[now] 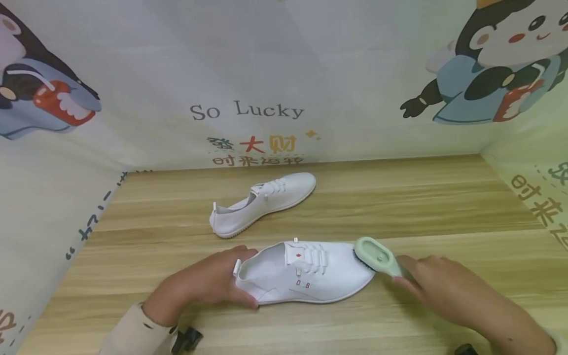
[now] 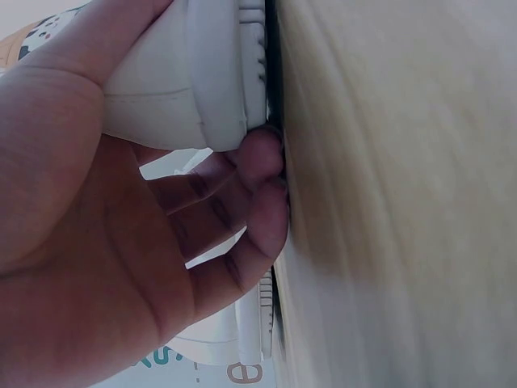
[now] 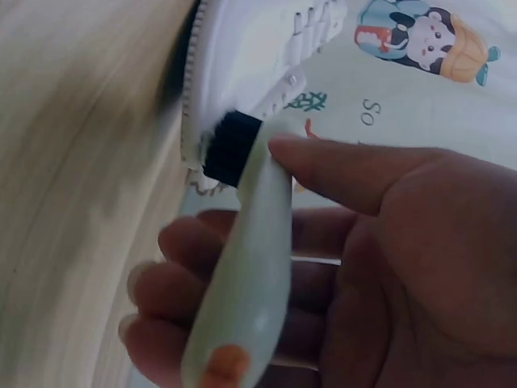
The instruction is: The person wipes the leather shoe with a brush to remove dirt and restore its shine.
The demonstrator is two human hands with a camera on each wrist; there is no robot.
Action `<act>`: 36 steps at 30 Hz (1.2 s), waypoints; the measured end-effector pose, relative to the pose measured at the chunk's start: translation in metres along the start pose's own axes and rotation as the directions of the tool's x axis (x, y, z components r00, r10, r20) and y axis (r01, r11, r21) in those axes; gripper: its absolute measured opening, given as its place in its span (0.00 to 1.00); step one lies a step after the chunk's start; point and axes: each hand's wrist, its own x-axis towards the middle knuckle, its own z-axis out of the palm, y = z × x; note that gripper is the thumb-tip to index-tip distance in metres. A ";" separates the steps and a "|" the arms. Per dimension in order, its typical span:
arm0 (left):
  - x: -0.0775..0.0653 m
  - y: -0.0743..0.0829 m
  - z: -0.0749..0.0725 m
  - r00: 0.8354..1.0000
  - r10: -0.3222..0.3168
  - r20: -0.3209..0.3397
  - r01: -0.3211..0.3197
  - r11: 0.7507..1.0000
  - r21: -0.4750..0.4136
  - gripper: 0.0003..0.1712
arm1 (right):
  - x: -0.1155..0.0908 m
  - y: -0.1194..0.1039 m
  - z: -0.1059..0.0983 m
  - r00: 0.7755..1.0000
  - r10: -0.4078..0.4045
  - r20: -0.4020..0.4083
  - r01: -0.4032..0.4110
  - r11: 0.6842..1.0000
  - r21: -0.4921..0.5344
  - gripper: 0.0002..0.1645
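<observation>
In the head view, the left hand (image 1: 217,276) holds the near white lace-up shoe (image 1: 341,271) by its heel on the wooden table (image 1: 421,197). The right hand (image 1: 443,286) holds a pale green shoe brush (image 1: 385,259) at the toe. The far white shoe (image 1: 288,193) lies behind. In the left wrist view, two fingertips (image 2: 269,214) are by the sole (image 2: 253,73). In the right wrist view, black bristles (image 3: 232,145) touch the toe.

The head camera looked forward and down from above, farthest off, over the wooden tabletop (image 1: 421,197) to the printed back wall (image 1: 355,74). The left wrist camera, turned sideways, faced the near white shoe's (image 2: 182,77) heel closely; the right, also rolled, closely faced the brush (image 3: 257,250). Head and right wrist views shared brush, toe and wall lettering.
</observation>
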 end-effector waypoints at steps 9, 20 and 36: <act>0.001 0.000 0.001 1.000 0.000 0.000 0.000 1.000 0.002 0.39 | -0.005 0.005 -0.001 0.992 -0.099 0.083 0.089 0.989 0.114 0.09; 0.000 0.000 0.000 1.000 -0.006 -0.009 0.006 1.000 0.004 0.38 | -0.002 -0.007 0.014 0.979 -0.205 -0.003 0.205 0.977 0.062 0.24; 0.002 -0.002 0.002 1.000 -0.004 0.010 0.004 1.000 -0.020 0.38 | 0.005 -0.023 0.021 0.972 -0.115 -0.206 0.101 0.992 -0.076 0.10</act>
